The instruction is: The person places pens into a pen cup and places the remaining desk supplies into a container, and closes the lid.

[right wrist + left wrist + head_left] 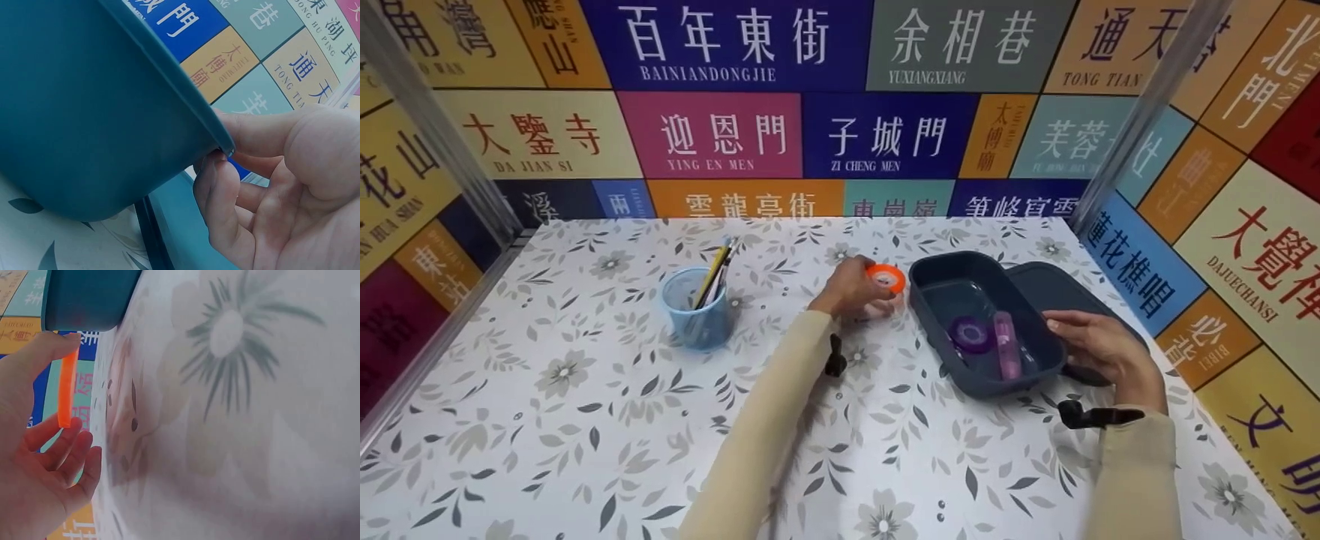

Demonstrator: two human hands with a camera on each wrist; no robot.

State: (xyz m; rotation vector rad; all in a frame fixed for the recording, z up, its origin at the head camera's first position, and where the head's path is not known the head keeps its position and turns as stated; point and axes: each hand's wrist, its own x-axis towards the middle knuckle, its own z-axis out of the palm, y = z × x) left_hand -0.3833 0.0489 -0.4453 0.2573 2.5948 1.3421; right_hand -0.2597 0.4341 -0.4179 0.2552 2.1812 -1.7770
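Between thumb and fingertips, my left hand [851, 289] pinches an orange roll of tape [886, 278], held just left of a dark blue-green box [960, 379]. The left wrist view shows the roll edge-on as an orange strip [68, 388], above the tabletop. My right hand [1102, 349] grips the box's right rim; in the right wrist view its thumb and index finger pinch the rim's corner [222, 138]. Inside the box lie a purple roll of tape [971, 334] and a pink-purple tube-shaped item [1006, 346]. Partly under the box is its flat lid [1054, 281].
A light blue pen cup [697, 319] with several pens and pencils stands on the left of the table. The floral cloth [607, 420] covers the tabletop. Panels of coloured street-name signs [705, 135] rise behind and at both sides.
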